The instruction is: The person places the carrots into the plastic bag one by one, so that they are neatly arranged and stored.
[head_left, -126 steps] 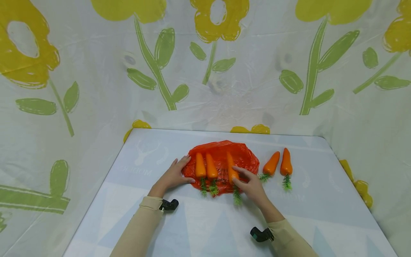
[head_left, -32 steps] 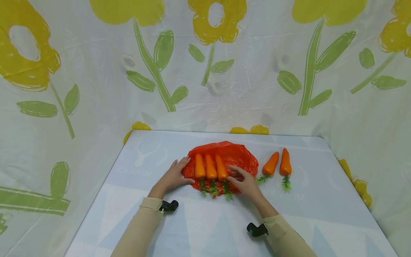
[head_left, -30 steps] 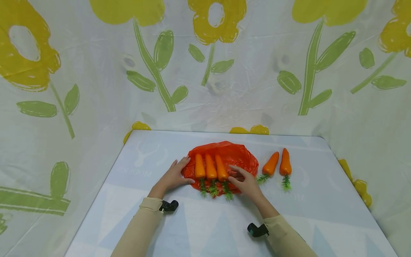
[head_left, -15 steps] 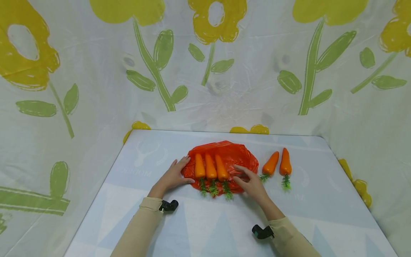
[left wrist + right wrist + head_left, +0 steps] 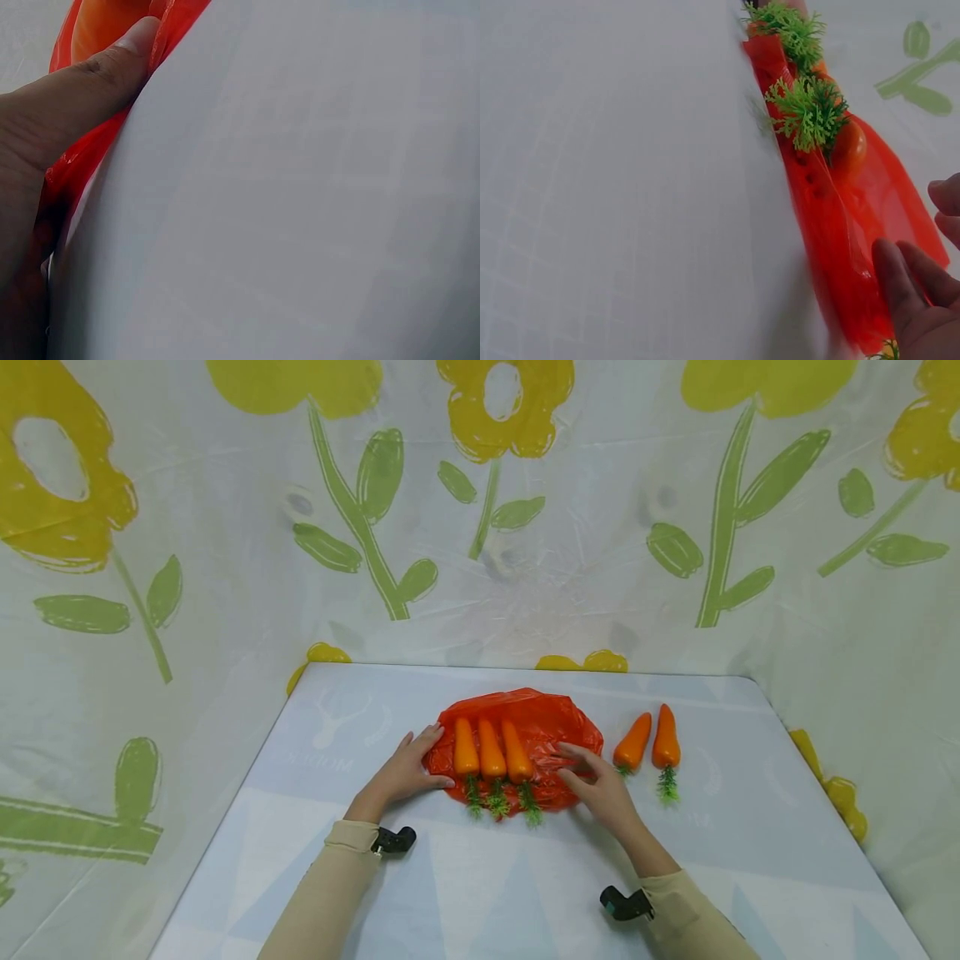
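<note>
A red plastic bag [image 5: 558, 714] lies spread on the table, with three toy carrots side by side on it, green tops toward me. The rightmost of these carrots [image 5: 517, 753] is close against the middle carrot [image 5: 491, 752]; beyond that is the left carrot [image 5: 466, 752]. My left hand [image 5: 402, 772] rests at the bag's left edge, fingers extended, its thumb [image 5: 112, 71] against the red plastic in the left wrist view. Over the bag's right part hovers my right hand [image 5: 600, 785], fingers loosely bent and holding nothing; the right wrist view shows its fingertips [image 5: 889, 259] near the bag.
Two more toy carrots lie on the table right of the bag: a tilted carrot [image 5: 633, 743] just beyond my right hand and a straighter carrot [image 5: 666, 739] farther right. The pale table [image 5: 480, 893] ends at a flower-printed curtain [image 5: 585, 593].
Earlier my right hand held the third carrot at the bag's middle; it slid it left beside the others and let go. The hand has since moved right. The left hand has stayed put.
</note>
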A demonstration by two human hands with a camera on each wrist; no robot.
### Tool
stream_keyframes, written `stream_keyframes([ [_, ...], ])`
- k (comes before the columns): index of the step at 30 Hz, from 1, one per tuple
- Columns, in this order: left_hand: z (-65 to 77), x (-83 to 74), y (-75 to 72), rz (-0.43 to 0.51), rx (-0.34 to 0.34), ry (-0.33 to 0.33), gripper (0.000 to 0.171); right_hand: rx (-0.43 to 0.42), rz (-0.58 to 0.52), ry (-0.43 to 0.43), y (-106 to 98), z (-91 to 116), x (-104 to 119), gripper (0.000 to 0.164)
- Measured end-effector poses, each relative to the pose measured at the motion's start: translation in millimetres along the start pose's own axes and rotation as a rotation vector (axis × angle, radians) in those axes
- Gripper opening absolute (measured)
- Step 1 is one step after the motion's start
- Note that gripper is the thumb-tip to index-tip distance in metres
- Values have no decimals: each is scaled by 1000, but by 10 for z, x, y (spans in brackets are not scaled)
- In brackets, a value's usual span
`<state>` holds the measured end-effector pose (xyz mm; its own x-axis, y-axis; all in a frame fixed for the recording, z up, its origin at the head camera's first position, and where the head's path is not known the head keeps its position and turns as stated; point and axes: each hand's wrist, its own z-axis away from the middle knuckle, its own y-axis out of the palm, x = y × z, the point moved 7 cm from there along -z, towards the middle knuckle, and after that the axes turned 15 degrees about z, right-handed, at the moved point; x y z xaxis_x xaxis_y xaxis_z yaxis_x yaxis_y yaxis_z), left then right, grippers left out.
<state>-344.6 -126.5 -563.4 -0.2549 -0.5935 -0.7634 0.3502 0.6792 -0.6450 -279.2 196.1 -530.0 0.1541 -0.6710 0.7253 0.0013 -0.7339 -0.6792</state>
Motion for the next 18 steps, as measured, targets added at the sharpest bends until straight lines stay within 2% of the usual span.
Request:
stream_keyframes([
  [18,3,-4,0,1,6,-2,105,10,-66,-4,-125,81,-17,45],
])
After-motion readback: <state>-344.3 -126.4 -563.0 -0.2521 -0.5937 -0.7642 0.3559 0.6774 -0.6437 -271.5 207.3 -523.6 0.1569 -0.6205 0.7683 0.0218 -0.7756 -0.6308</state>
